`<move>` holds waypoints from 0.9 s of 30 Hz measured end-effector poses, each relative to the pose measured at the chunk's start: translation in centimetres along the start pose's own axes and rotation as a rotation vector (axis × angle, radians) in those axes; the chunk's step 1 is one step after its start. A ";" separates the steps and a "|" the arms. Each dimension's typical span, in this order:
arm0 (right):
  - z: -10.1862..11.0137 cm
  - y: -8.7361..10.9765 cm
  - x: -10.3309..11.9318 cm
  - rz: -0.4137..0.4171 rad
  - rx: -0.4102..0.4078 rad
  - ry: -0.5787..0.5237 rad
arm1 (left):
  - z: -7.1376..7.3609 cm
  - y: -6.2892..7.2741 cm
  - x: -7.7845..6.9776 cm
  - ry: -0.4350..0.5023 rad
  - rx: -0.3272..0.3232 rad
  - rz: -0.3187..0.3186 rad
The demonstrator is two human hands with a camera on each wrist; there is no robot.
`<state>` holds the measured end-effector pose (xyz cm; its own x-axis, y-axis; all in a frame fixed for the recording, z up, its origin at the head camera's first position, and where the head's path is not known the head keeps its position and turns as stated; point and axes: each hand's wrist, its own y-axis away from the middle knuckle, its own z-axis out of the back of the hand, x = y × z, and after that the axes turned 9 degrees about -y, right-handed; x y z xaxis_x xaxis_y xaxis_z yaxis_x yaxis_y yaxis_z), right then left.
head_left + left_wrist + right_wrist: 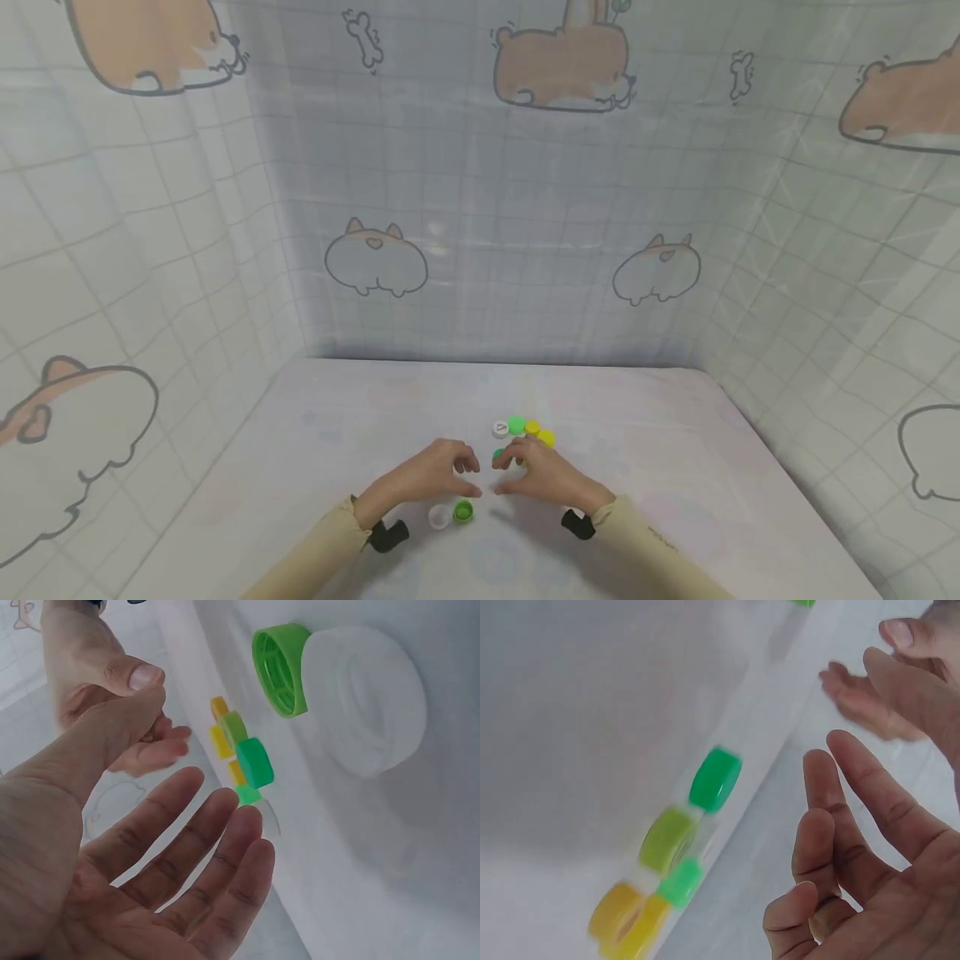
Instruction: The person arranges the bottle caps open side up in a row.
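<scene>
My left hand hovers over the table with its fingers loosely bent and nothing in its grasp. Facing it across a narrow gap, my right hand is also relaxed and holds nothing. Below the left hand lie a translucent white cap and, beside it, a green bottle cap with its hollow side up. Past the right fingers a teal-green cap is partly covered by that hand in the head view. In the right wrist view an olive-green cap sits close to the teal one.
Farther back on the pale tabletop are a white cap with a mark on top, a light green cap, and two yellow caps, one just left of the other. Curtains with dog drawings enclose the back and sides.
</scene>
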<state>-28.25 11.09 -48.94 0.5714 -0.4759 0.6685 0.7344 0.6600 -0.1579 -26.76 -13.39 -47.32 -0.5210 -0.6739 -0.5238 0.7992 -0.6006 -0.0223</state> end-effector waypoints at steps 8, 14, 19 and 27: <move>2.2 1.4 -1.6 -0.085 -0.126 -0.025 | 0.8 0.1 0.5 0.033 -0.010 0.051; 3.0 1.7 -2.3 -0.083 -0.155 -0.021 | 1.1 -0.1 1.1 0.031 -0.029 0.045; 3.4 1.7 -2.6 -0.059 -0.177 -0.013 | 1.4 -0.7 2.0 0.037 -0.044 0.043; 4.4 1.0 -2.9 -0.120 -0.180 -0.056 | 2.5 -2.6 2.8 0.075 -0.078 0.028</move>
<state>-30.85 15.69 -47.85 0.4582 -0.5084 0.7291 0.8524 0.4839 -0.1983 -30.99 -14.79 -46.60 -0.4768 -0.6537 -0.5876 0.8353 -0.5451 -0.0714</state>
